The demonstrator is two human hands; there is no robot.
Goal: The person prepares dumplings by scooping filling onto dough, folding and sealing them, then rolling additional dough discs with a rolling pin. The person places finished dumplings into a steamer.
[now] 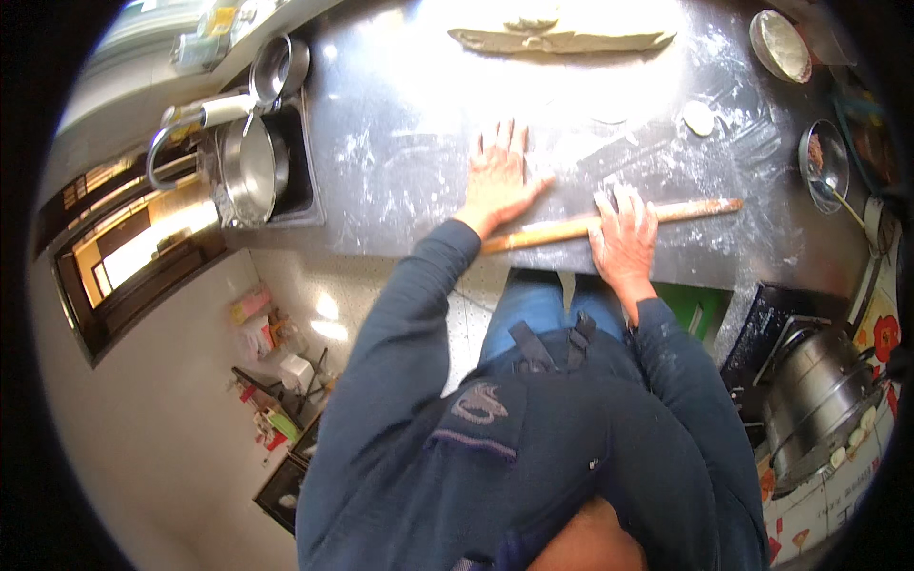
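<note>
My left hand (500,178) lies palm down with spread fingers on the floured metal worktop (400,171), its wrist beside one end of a wooden rolling pin (550,233). Over the pin's middle rests my right hand (625,235), its floury fingers reaching across the wood; a firm grip cannot be made out. A small white round of dough (698,118) lies farther right. At the far side, a long strip of dough (564,43) stretches sideways under bright glare, with another dough piece (532,21) just beyond it.
On the left, a sink (308,164) holds metal basins (248,171) near a tap (161,146). A bowl of flour (780,46) and a metal bowl with brownish filling (816,153) and a utensil stand right. A large steel pot (817,400) sits on the stove at lower right.
</note>
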